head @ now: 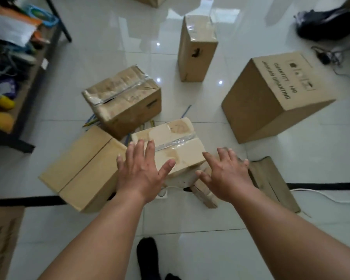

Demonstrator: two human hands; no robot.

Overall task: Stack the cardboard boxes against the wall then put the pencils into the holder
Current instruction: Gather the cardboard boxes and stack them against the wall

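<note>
Several cardboard boxes lie scattered on the white tiled floor. A small pale taped box (176, 138) sits just ahead of me. My left hand (141, 170) hovers with fingers spread over its near left corner; I cannot tell if it touches. My right hand (224, 172) is spread open beside the box's right near corner, holding nothing. A plain box (79, 170) lies to the left, a crumpled taped box (125, 100) behind it, a tall box (196, 49) farther back, and a large printed box (271, 96) at the right. Coloured pencils (91, 121) lie on the floor between the boxes.
A dark shelf (26, 81) full of clutter stands at the left. A flattened cardboard piece (271, 180) and a white cable (321, 196) lie at the right. A black bag (327, 23) sits at the far right. My dark shoe (148, 253) shows below.
</note>
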